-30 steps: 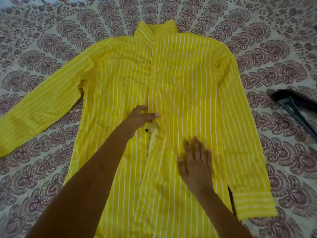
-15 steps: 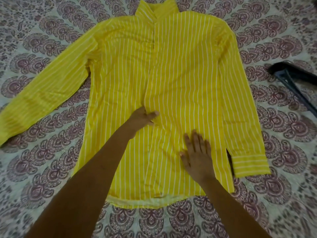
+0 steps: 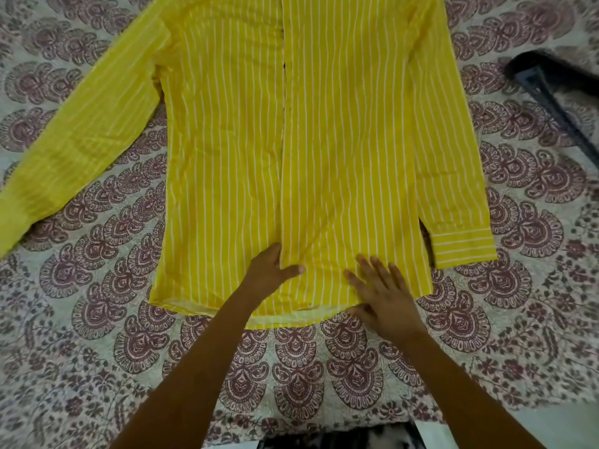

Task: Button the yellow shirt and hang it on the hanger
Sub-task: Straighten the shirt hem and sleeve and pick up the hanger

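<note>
Bed cover (image 3: 97, 319): pale cloth with a maroon paisley print, spread under everything.
Shirt (image 3: 227, 140): yellow with white stripes, flat and face up on the bed cover, sleeves out to the sides, front edges meeting down the middle.
Left hand (image 3: 270, 275): pinches the front edge near the hem, thumb on top.
Right hand (image 3: 381, 296): flat on the shirt by the hem, fingers spread.
Black bar (image 3: 557, 102): on the cover, right of the shirt, apart from it.
</note>
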A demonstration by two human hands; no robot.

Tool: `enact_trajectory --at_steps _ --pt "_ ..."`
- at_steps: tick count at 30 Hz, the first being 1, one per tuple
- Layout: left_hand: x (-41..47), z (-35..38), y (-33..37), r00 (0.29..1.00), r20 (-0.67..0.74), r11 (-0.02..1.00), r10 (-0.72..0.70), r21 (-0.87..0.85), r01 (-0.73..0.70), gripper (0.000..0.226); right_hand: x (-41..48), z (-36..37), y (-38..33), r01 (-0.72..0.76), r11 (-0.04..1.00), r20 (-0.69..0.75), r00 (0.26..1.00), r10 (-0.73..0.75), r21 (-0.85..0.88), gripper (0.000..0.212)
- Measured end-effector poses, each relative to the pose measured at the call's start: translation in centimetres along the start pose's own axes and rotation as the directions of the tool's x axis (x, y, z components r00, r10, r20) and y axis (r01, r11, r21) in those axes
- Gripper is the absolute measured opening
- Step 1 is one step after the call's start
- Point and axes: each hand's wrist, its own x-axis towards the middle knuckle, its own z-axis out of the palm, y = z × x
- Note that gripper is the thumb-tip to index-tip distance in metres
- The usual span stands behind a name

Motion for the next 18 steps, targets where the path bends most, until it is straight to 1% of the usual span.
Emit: enact_trajectory --at_steps 1,2,3,4,5,6,7,8,9,10,12,13,14,15,16,17,18 --pt "0.1 0.2 -0.4 1.000 -0.006 0.988 0.008 0.156 -0.007 0.029 0.0 -0.1 0.2 0.010 1.000 -0.029 1.000 -0.010 -0.008 0.052" --pt "0.4 0.2 -0.7 1.000 -0.012 0.952 0.003 0.306 0.001 0.029 0.1 -0.1 0.5 0.020 1.000 -0.063 0.998 -0.021 -0.012 0.047" --pt "0.6 0.3 -0.9 1.000 -0.023 0.924 -0.020 0.381 0.027 0.030 0.2 -0.3 0.8 0.025 1.000 -0.082 0.996 -0.026 -0.002 0.049" --pt "0.8 0.2 -1.0 0.998 -0.027 0.925 -0.049 0.376 0.055 0.030 0.4 -0.4 1.0 0.037 0.999 -0.103 0.994 -0.036 0.009 0.052" --pt "0.8 0.1 -1.0 0.998 -0.015 0.959 -0.063 0.276 0.065 0.026 0.6 -0.7 1.3 0.055 0.998 -0.138 0.989 -0.053 0.014 0.047" --pt "0.4 0.0 -0.6 0.998 -0.002 0.993 -0.065 0.097 0.065 0.021 0.7 -1.0 1.6 0.092 0.996 -0.181 0.979 -0.090 0.007 0.037" --pt "-0.2 0.0 -0.3 0.998 -0.004 0.993 -0.067 -0.100 0.066 0.016 0.7 -1.3 1.7 0.131 0.991 -0.206 0.970 -0.127 0.003 0.031" --pt "-0.8 0.1 -0.2 0.997 -0.014 0.966 -0.070 -0.250 0.064 0.014 0.6 -1.4 1.8 0.165 0.986 -0.217 0.963 -0.161 0.001 0.033" --pt "-1.4 0.3 -0.1 0.997 -0.011 0.945 -0.073 -0.322 0.066 0.014 0.3 -1.5 1.8 0.193 0.981 -0.219 0.958 -0.188 -0.001 0.036" --pt "-2.0 0.5 -0.2 0.997 0.015 0.939 -0.070 -0.336 0.071 0.021 -0.1 -1.3 1.8 0.215 0.977 -0.223 0.952 -0.212 -0.014 0.039" --pt "-2.9 1.2 -1.0 0.991 0.114 0.958 -0.068 -0.269 0.096 0.037 -1.4 -0.4 1.7 0.229 0.972 -0.205 0.951 -0.233 -0.047 0.040" --pt "-3.1 1.6 -1.5 0.984 0.152 0.977 -0.088 -0.178 0.114 0.040 -2.0 0.1 1.6 0.213 0.976 -0.183 0.959 -0.217 -0.041 0.040" --pt "-2.9 2.0 -2.3 0.976 0.181 0.992 -0.119 -0.020 0.124 0.038 -2.4 0.4 1.5 0.188 0.982 -0.174 0.966 -0.190 -0.028 0.039" --pt "-2.8 2.2 -3.0 0.968 0.195 0.979 -0.156 0.160 0.126 0.033 -2.7 0.6 1.4 0.165 0.986 -0.173 0.971 -0.165 -0.016 0.039" --pt "-2.7 2.3 -3.5 0.964 0.184 0.948 -0.194 0.289 0.136 0.031 -2.9 0.8 1.4 0.153 0.988 -0.173 0.973 -0.152 -0.009 0.039" --pt "-2.7 2.4 -4.0 0.962 0.168 0.931 -0.217 0.333 0.152 0.033 -2.9 0.8 1.3 0.149 0.989 -0.163 0.976 -0.146 0.003 0.039" --pt "-2.6 2.4 -4.5 0.962 0.148 0.925 -0.231 0.340 0.170 0.035 -2.9 0.6 1.2 0.149 0.989 -0.158 0.977 -0.145 0.014 0.038"
